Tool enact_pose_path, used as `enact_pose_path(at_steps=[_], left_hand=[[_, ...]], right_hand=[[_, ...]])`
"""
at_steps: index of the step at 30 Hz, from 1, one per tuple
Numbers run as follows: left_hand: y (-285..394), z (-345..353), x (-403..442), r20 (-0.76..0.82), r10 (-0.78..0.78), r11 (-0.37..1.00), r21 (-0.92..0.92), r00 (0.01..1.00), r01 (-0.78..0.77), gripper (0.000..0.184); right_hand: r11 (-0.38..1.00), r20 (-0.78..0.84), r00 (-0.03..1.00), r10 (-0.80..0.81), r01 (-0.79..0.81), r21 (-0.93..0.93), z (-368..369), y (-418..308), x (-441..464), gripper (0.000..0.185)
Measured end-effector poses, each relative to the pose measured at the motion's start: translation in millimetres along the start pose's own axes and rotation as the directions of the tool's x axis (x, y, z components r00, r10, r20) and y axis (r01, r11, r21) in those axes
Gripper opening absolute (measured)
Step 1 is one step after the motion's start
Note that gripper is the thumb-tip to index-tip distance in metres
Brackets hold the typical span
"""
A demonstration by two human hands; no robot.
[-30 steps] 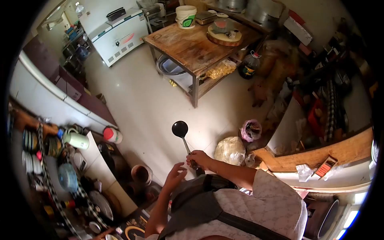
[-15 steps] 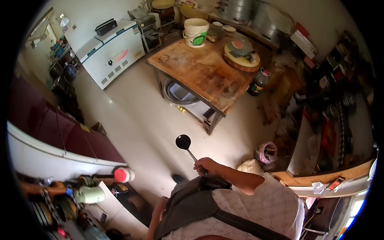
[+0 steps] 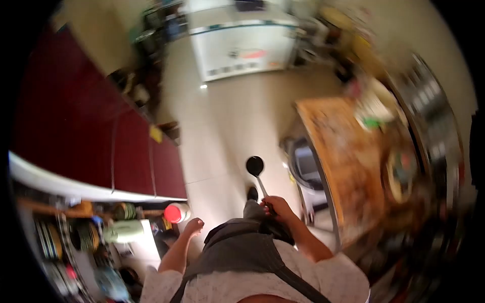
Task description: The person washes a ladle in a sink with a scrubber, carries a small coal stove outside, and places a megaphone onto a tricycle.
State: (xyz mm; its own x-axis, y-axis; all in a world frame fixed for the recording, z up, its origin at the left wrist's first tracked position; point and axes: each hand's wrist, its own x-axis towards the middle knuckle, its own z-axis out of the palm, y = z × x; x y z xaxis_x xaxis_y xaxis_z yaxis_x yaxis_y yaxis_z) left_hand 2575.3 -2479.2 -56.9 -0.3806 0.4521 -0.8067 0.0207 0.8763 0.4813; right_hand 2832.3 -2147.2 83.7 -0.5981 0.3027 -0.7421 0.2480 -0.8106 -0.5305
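On the pale floor, a red-lidded container sits near the empty, loosely curled left hand. The right hand grips a ladle, bowl outward; right of it, the wooden table stands beside the walkway.

A: ok so where are the hands at?

B: right hand is wrapped round the handle end of the ladle; right forearm slants in towards it; left hand is well off to the ladle's left, fingers kinda curled

A: and the left forearm?

B: left of the ladle too; angled forward and inward
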Motion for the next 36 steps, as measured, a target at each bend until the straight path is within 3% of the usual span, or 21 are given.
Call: enact_pose_path(at_steps=[4,8,12,16,18,20,21,22,23,24,26,28,30,31,32,35,36], left_hand=[[0.9,-37.7,37.2,0.010,-0.206,0.979,0.011,0.979,0.206,0.026],[48.0,-77.5,59.4,-0.053,-0.257,0.961,-0.115,0.965,0.250,0.027],[97.1,-123.4,113.1,-0.130,-0.171,0.947,-0.297,0.977,0.127,0.023],[116.8,-200.5,218.5,-0.023,-0.109,0.993,-0.043,0.994,0.108,0.027],[119.8,-241.2,275.7,-0.169,0.029,0.988,0.154,0.985,-0.003,0.026],[192.7,-323.4,277.7,-0.183,-0.085,0.995,-0.065,0.980,0.074,0.026],[174.0,-341.5,329.9,-0.244,0.087,0.995,0.073,0.966,-0.072,0.028],[188.1,-374.8,350.3,-0.307,0.115,0.990,0.117,0.945,-0.083,0.029],[235.9,-419.0,332.9,-0.358,0.061,0.998,0.042,0.932,-0.050,0.030],[238.5,-448.1,361.3,-0.404,0.153,0.987,0.108,0.902,-0.119,0.030],[288.2,-522.4,365.6,-0.467,0.077,0.972,-0.162,0.881,-0.171,0.031],[330.9,-593.6,366.1,-0.629,0.058,0.961,-0.175,0.776,-0.213,0.026],[345.6,-652.6,379.6,-0.671,0.102,0.925,-0.208,0.735,-0.318,0.024],[372.8,-683.7,372.8,-0.716,-0.069,0.897,-0.350,0.695,-0.271,0.025],[374.7,-713.4,377.2,-0.755,-0.038,0.902,-0.308,0.655,-0.302,0.027],[391.2,-785.0,387.6,-0.787,-0.210,0.871,-0.420,0.580,-0.255,0.028],[383.7,-806.2,399.2,-0.826,-0.255,0.842,-0.445,0.503,-0.304,0.028]], right_hand=[[0.988,0.058,0.995,0.084,-0.076,-0.137,33.9,-103.0,90.9,0.020],[0.953,0.171,0.972,0.159,-0.106,-0.283,100.0,-205.5,171.2,0.020],[0.921,0.267,0.949,0.169,-0.055,-0.385,169.5,-276.3,260.7,0.023],[0.914,0.301,0.937,0.177,-0.043,-0.404,239.3,-327.9,352.4,0.023],[0.911,0.277,0.939,0.205,-0.080,-0.404,276.2,-355.5,383.9,0.023],[0.894,0.265,0.935,0.237,-0.103,-0.435,313.6,-387.6,410.6,0.027],[0.878,0.263,0.941,0.212,-0.065,-0.474,330.7,-401.6,423.5,0.027],[0.881,0.280,0.941,0.193,-0.041,-0.471,349.6,-418.9,435.5,0.026],[0.881,0.260,0.944,0.201,-0.059,-0.469,368.5,-435.6,445.0,0.026],[0.881,0.242,0.947,0.210,-0.076,-0.466,385.2,-451.5,457.4,0.025],[0.888,0.265,0.938,0.224,-0.084,-0.451,413.3,-481.6,498.4,0.024],[0.849,0.282,0.931,0.230,-0.051,-0.526,449.0,-513.0,540.1,0.024],[0.840,0.332,0.916,0.227,-0.011,-0.543,471.2,-537.1,589.6,0.025],[0.836,0.365,0.898,0.245,-0.005,-0.549,492.5,-554.7,614.8,0.024],[0.830,0.399,0.877,0.267,0.001,-0.558,510.8,-571.9,636.1,0.024],[0.788,0.395,0.855,0.337,-0.027,-0.615,567.3,-621.7,698.1,0.025],[0.770,0.386,0.847,0.364,-0.041,-0.636,583.9,-633.5,715.8,0.026]])
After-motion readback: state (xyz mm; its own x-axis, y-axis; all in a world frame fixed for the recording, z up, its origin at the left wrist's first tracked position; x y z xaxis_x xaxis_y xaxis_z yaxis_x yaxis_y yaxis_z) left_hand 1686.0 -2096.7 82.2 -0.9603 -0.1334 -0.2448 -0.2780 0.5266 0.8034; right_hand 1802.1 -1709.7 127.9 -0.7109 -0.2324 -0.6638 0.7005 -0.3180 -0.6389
